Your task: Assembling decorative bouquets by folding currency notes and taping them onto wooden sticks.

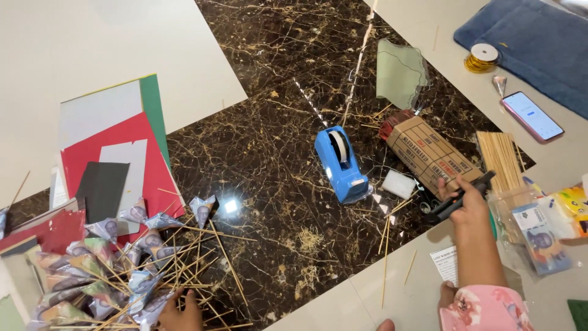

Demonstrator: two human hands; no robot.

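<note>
Scissors [458,199] with dark handles are gripped in the right hand [468,205] at about four o'clock in the view, over the edge where the dark marble floor [275,141] meets a pale tile. Their long axis runs from lower left to upper right, toward two o'clock, the dark upper end reaching just beside a bundle of bamboo skewers [501,158]. The right fingers are wrapped closed around the handles; whether the blades are parted cannot be told. The left hand [180,314] is seen at seven o'clock, resting on a pile of folded banknote cones on skewers [122,270]; its fingers are laid on the pile, and whether anything is pinched cannot be told. A blue tape dispenser [340,163] lies near the centre, its long axis toward five o'clock. A brown cardboard box [429,154] lies just beside the scissors at eleven o'clock from them. Coloured paper sheets [122,141] are stacked at nine o'clock.
</note>
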